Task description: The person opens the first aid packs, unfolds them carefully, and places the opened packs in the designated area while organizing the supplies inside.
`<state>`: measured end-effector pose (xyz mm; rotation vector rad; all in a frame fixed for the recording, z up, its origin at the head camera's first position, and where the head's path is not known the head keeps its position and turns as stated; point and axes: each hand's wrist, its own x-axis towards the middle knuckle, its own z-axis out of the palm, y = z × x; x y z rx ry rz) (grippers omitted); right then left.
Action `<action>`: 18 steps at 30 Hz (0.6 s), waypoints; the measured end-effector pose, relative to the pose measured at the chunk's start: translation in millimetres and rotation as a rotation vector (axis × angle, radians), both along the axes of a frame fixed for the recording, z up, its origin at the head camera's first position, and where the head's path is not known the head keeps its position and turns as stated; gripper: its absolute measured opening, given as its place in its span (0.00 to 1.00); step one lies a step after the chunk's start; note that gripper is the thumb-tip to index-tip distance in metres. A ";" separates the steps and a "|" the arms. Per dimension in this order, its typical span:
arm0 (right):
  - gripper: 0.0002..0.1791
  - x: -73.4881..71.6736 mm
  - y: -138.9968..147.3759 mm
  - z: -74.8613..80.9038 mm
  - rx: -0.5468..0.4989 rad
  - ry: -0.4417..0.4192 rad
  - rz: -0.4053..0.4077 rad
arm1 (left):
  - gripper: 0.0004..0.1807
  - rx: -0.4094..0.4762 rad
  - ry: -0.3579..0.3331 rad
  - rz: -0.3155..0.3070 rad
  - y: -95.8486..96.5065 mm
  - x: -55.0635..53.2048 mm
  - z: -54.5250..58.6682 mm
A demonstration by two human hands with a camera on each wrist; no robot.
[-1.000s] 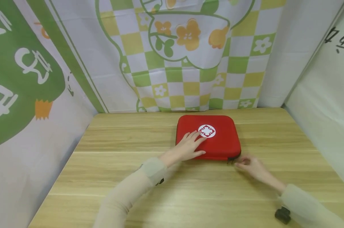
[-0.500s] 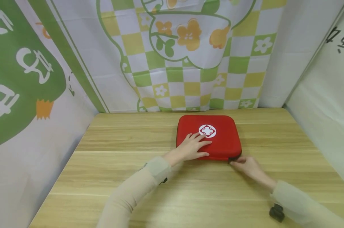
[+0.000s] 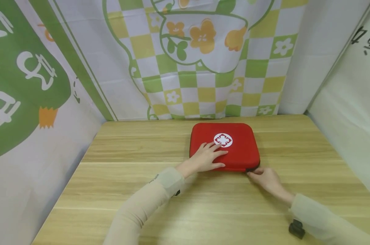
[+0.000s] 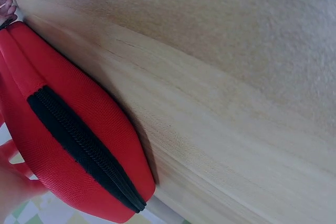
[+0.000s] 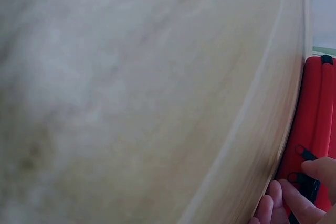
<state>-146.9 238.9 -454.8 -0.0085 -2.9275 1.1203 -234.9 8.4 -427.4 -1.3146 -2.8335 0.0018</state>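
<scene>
A red zippered first-aid case [image 3: 240,153] with a white cross emblem lies closed on the wooden table. My left hand [image 3: 204,158] rests on its lid with the fingers spread, the fingertips at the emblem. At the front right corner, my right hand [image 3: 268,179] pinches a zipper pull between thumb and fingers. Two black zipper pulls [image 5: 307,154] with looped ends show beside the thumb in the right wrist view. A black zipper [image 4: 86,148] runs along the case's side in the left wrist view, and part of the left hand [image 4: 13,184] appears behind the lid.
The wooden table [image 3: 136,190] extends around the case. A patterned cloth [image 3: 188,88] hangs behind its back edge, with more white and green fabric at both sides. Black wrist devices [image 3: 296,228] sit under the sleeves.
My right hand has moved slightly left to the zipper pull at the case's corner and pinches it. The left hand has slid a little to the right on the lid.
</scene>
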 end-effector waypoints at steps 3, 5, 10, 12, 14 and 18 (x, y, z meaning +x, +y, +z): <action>0.11 1.1 -1.2 -0.6 0.012 0.013 -0.001 | 0.29 -0.003 0.001 -0.002 -0.3 0.9 0.9; 0.10 2.3 -2.5 0.5 0.031 0.034 0.007 | 0.29 -0.002 0.000 -0.003 -0.4 1.0 1.4; 0.08 3.5 -4.0 1.3 0.112 0.106 0.048 | 0.29 0.003 0.003 -0.002 0.0 -0.4 0.1; 0.07 3.6 -3.6 0.8 0.147 0.134 0.068 | 0.29 -0.002 0.007 0.000 0.3 -0.8 -0.7; 0.06 4.3 -2.9 0.4 0.184 0.172 0.097 | 0.29 -0.008 0.005 0.001 0.4 -0.8 -0.8; 0.07 8.0 0.3 0.9 0.259 0.243 0.152 | 0.30 -0.005 -0.014 -0.002 0.5 0.0 -0.2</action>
